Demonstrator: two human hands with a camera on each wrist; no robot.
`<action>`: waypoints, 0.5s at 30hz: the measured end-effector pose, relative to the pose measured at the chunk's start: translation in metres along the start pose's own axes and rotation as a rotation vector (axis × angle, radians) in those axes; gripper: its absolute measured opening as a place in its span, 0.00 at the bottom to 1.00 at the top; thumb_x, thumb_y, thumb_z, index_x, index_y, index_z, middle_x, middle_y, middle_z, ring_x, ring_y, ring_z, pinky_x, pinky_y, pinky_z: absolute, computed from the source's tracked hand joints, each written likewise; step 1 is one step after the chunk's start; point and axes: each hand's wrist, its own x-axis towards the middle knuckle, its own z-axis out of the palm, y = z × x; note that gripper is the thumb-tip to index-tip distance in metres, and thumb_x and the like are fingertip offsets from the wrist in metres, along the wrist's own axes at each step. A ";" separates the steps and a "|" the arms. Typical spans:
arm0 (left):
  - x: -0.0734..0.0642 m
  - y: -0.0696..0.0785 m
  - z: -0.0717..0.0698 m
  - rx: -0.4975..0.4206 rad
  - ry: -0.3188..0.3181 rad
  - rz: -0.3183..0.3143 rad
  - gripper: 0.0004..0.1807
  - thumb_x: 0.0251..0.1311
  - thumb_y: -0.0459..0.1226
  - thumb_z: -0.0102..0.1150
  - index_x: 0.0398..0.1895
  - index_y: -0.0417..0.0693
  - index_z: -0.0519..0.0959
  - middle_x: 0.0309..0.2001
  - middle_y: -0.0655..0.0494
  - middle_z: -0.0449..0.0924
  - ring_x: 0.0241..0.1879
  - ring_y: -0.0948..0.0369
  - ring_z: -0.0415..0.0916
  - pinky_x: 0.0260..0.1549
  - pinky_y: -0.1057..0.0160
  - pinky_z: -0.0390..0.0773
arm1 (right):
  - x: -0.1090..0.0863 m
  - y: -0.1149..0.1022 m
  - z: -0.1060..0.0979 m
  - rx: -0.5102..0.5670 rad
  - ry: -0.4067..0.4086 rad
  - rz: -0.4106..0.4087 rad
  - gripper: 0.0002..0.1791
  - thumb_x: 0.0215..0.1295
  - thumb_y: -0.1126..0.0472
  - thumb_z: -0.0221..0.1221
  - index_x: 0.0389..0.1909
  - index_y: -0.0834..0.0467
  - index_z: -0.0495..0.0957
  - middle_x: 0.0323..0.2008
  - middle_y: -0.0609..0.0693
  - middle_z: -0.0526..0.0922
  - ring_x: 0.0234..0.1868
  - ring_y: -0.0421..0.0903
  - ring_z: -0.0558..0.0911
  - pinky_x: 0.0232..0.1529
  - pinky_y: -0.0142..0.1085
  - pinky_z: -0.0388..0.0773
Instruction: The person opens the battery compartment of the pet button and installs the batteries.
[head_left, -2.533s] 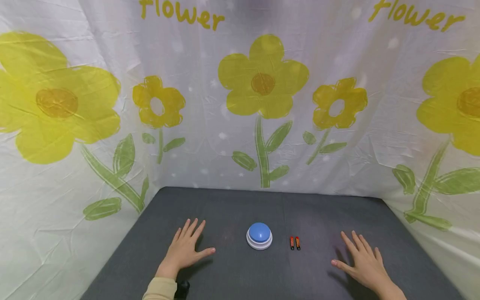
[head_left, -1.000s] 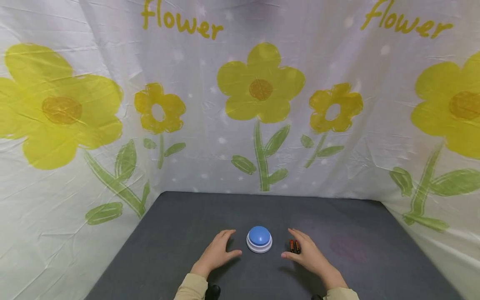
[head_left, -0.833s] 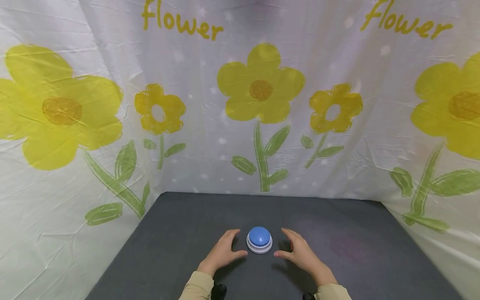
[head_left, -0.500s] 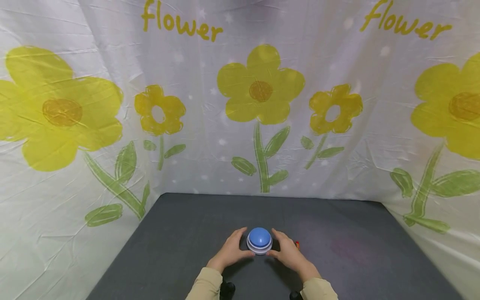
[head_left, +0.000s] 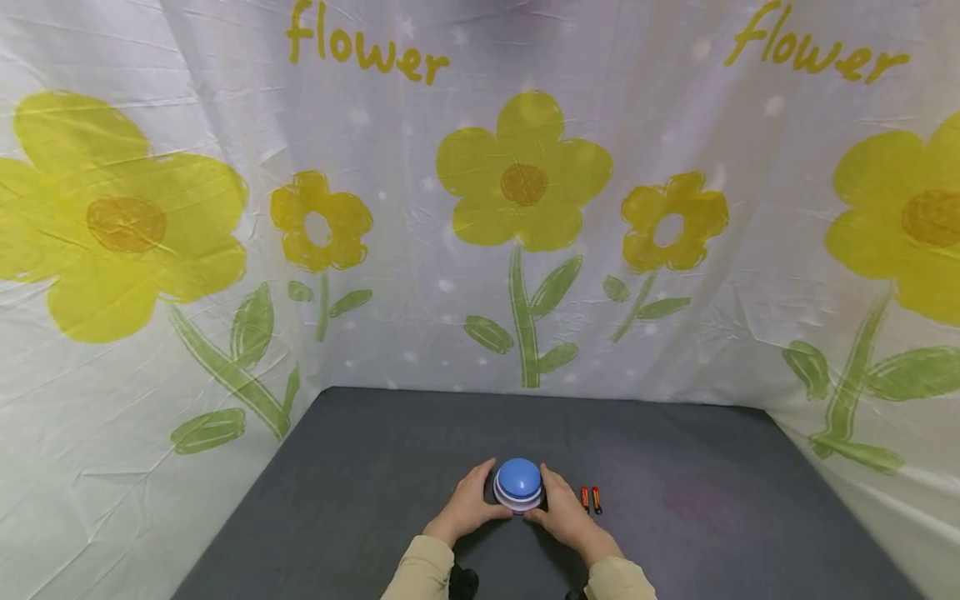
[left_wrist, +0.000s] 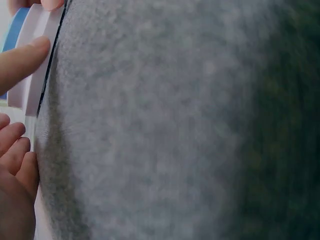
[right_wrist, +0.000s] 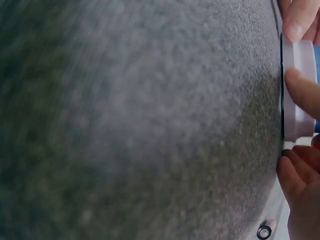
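A blue dome push button with a round white base stands in the middle of the dark table. My left hand holds the base from the left, its thumb pressed to the front of the rim. From the right, my right hand grips the same base, its thumb also on the front rim. In both wrist views the base's underside lies close along the grey cloth; whether it is slightly raised I cannot tell.
Two red-and-black batteries lie side by side just right of my right hand. The dark grey cloth-covered table ends at a white curtain printed with yellow flowers, which also runs along both sides.
Both hands have come inward from the table's sides to the push button and taken hold of its base. The right hand passed over the batteries, which show again.
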 end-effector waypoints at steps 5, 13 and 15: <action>-0.001 0.000 0.004 0.011 -0.003 0.007 0.47 0.45 0.42 0.72 0.65 0.32 0.59 0.62 0.36 0.62 0.61 0.41 0.59 0.54 0.43 0.60 | 0.001 0.003 0.004 -0.046 0.035 -0.003 0.39 0.51 0.65 0.68 0.60 0.76 0.61 0.55 0.72 0.67 0.57 0.67 0.65 0.54 0.57 0.60; -0.001 0.004 0.009 0.002 0.037 0.026 0.41 0.46 0.37 0.71 0.64 0.34 0.63 0.60 0.39 0.66 0.59 0.44 0.63 0.53 0.44 0.62 | 0.002 0.001 0.005 -0.058 0.059 0.008 0.38 0.51 0.65 0.67 0.60 0.75 0.62 0.55 0.71 0.68 0.56 0.67 0.66 0.53 0.57 0.62; -0.001 0.003 0.010 0.032 0.039 0.014 0.41 0.47 0.39 0.70 0.64 0.35 0.63 0.60 0.40 0.67 0.59 0.45 0.63 0.53 0.46 0.63 | 0.001 0.000 0.004 -0.051 0.055 0.009 0.37 0.52 0.65 0.67 0.60 0.75 0.62 0.55 0.70 0.68 0.57 0.67 0.65 0.53 0.57 0.62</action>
